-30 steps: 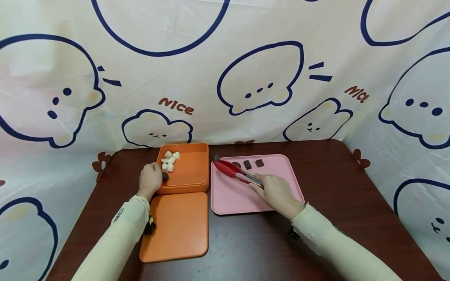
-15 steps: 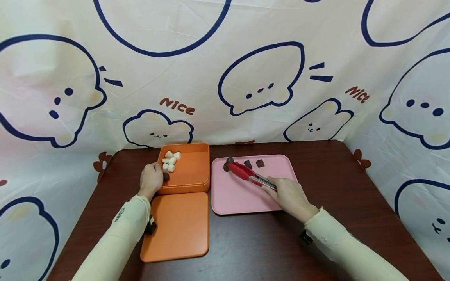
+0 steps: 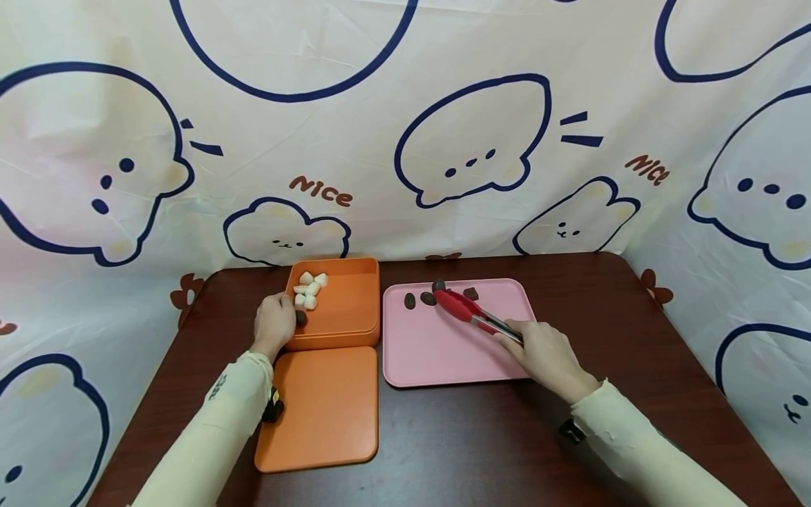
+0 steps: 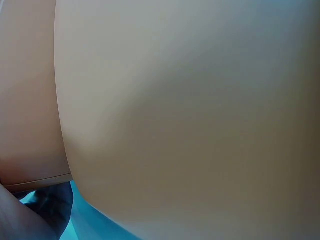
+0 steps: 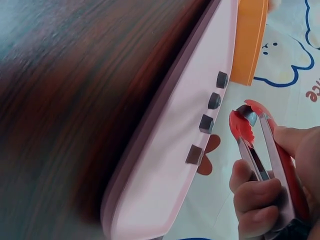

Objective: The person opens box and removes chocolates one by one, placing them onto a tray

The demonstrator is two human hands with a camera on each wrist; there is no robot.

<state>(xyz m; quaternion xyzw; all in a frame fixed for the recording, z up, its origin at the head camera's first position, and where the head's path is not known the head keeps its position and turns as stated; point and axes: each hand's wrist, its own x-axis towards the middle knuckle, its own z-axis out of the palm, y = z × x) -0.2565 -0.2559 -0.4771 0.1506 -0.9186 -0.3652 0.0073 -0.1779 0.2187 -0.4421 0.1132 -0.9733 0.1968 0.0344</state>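
My left hand grips the left rim of an orange box, which holds several white marshmallow-like pieces and a dark piece near the hand. In the left wrist view only a bit of the hand shows, beside the box wall. Red-tipped metal tongs are held in my right hand, over a pink tray. Between the tong tips sits a dark piece, partly hidden. Several brown chocolate-like pieces lie in a row along the tray's far side.
A flat orange lid lies in front of the box, under my left forearm. Both stand on a dark wooden table. A white cloth printed with cartoon figures hangs behind the table.
My right hand has moved right with the tongs and the dark piece at their tips. Two pieces in the row show more plainly now. The left hand keeps its place on the box.
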